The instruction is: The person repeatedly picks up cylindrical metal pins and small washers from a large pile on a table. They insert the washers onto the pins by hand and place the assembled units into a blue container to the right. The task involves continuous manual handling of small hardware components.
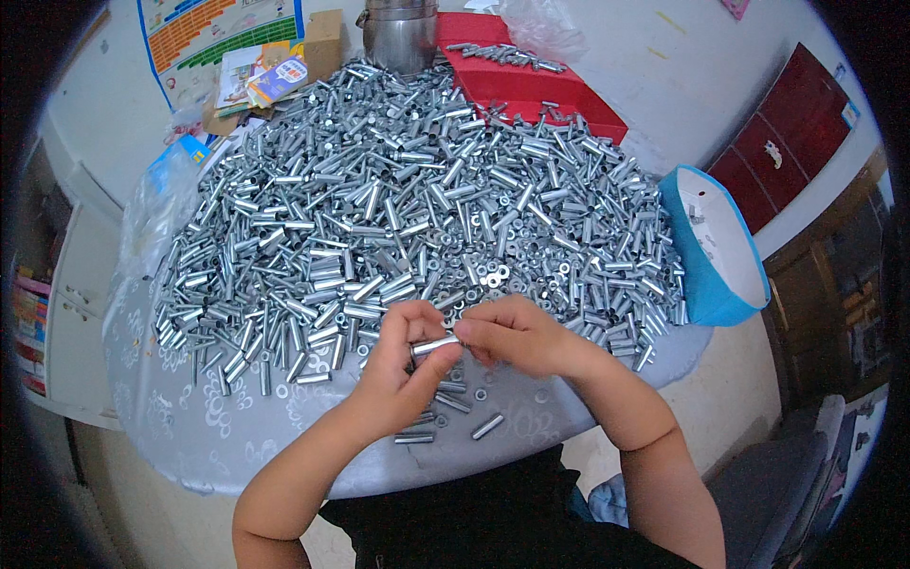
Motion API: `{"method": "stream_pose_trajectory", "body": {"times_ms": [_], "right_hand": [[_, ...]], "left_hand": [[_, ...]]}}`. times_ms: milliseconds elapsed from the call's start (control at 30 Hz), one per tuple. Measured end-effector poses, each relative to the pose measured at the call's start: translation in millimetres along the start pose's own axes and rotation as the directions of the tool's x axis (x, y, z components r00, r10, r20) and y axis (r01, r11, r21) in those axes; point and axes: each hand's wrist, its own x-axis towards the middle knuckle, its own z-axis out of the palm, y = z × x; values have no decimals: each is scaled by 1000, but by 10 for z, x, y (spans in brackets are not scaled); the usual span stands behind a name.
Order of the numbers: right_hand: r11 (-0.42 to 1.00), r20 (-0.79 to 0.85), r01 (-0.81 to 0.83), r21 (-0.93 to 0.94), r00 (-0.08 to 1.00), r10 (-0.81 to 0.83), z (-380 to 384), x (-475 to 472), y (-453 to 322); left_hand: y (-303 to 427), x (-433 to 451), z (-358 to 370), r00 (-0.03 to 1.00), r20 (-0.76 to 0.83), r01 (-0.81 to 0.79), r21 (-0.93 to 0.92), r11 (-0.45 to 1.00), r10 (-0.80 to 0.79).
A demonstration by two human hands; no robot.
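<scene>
My left hand [402, 370] grips a shiny metal sleeve [434, 346] between thumb and fingers, near the front of the table. At the sleeve's right end, my right hand [515, 334] has its thumb and fingers pinched together; whether a small part is between them is hidden. Behind both hands spreads a large heap of metal sleeves and bolts [355, 206], with loose nuts and washers [498, 274] just beyond my fingers. Closer to me, a few sleeves lie on the tablecloth, one of them a separate metal sleeve [488, 426].
The heap covers much of a round table with a silvery tablecloth [284, 455]. A red box [540, 92] holding metal pieces and a steel pot [400, 35] stand behind it. At the right is a blue fabric bin [718, 284]; papers [263, 78] and clear plastic [153, 206] lie left.
</scene>
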Motion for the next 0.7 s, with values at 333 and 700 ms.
{"method": "stream_pose_trajectory", "body": {"times_ms": [333,700], "right_hand": [[327,-761,740,587,642,-88,-830,-128,-17],[116,-958,968,223,196,208,-1912,-794,412]], "left_hand": [[-63,87,-31,977,-210,-67,-101,993,45],[-95,103,-9,977,-204,-85,-66,994,70]]}}
